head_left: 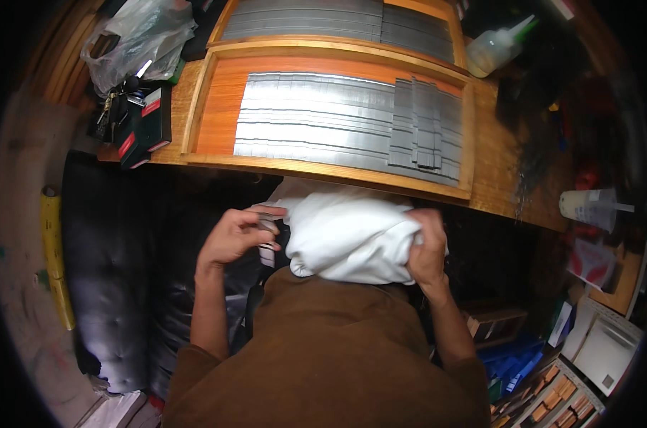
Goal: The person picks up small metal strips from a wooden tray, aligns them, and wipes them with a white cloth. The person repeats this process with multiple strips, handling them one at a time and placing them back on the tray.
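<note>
A bundled white cloth [352, 235] lies across my lap, against the front of the bench. My right hand [428, 246] is closed on the cloth's right side, its fingers wrapped into the folds. Left of the cloth, my left hand [234, 235] is raised with thumb and fingers curled toward each other. A small greyish thing shows between those fingertips, too small to make out. Beyond the cloth, a wooden tray [195, 118] with an orange base holds rows of thin grey metal strips [309, 114]. Several shorter strips [416, 121] lie on top at its right.
Behind stands a second tray [302, 21] of strips. A squeeze bottle [491, 51] is at the right, a plastic bag [141, 36] and dark boxes [152, 118] at the left. A translucent cup [587, 207] sits at the right edge. A black padded seat [109, 264] is left of me.
</note>
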`<move>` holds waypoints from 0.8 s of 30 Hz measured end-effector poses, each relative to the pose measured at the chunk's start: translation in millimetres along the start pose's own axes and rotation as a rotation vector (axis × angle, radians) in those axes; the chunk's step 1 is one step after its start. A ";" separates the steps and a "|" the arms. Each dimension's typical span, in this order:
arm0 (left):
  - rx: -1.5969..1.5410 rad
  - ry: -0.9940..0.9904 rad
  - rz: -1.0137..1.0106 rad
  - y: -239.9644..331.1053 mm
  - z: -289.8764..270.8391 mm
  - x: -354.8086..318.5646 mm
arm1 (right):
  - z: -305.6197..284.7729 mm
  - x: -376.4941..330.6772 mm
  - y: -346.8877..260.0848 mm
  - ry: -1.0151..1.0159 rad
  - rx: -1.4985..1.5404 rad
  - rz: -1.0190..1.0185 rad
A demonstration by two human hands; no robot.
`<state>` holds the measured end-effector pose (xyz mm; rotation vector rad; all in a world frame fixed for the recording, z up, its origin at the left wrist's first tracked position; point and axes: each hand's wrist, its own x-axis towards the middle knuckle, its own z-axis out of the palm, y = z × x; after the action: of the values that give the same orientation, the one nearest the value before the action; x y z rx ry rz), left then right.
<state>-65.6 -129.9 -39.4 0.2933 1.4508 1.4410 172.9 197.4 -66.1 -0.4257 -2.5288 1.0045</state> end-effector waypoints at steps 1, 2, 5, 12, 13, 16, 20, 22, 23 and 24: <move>0.058 -0.053 0.046 -6.8 8.1 3.7 | 2.8 5.8 -8.3 0.202 0.048 0.001; 0.124 -0.113 0.095 -10.9 16.9 10.3 | 8.0 1.5 -2.1 0.330 0.052 0.051; 0.058 -0.117 0.128 -21.2 38.0 23.1 | 19.7 -7.6 11.1 0.215 0.173 0.117; 0.084 0.293 0.008 28.1 38.3 -11.7 | -28.3 -10.1 -18.9 -0.077 0.019 0.448; -0.007 0.257 0.062 32.1 34.1 -20.3 | -36.0 -19.8 -8.6 -0.207 0.240 0.542; -0.186 0.107 0.002 47.9 64.8 -15.4 | -26.2 -21.1 -12.0 -0.222 0.736 0.454; -0.279 -0.117 -0.276 46.7 118.8 25.4 | 0.8 -21.0 -2.3 -0.164 1.141 0.479; -0.259 -0.115 -0.300 38.3 125.8 35.9 | 3.7 -17.2 0.0 -0.209 1.263 0.522; -0.250 -0.115 -0.313 34.2 128.3 40.0 | 0.7 -14.0 0.6 -0.295 1.211 0.503; -0.244 -0.134 -0.307 30.4 129.7 42.3 | -2.0 -11.7 -1.2 -0.302 1.171 0.536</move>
<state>0.5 -12.5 -2.1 0.0120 1.1418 1.3028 183.9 193.0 -66.7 -0.5868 -1.5701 2.6119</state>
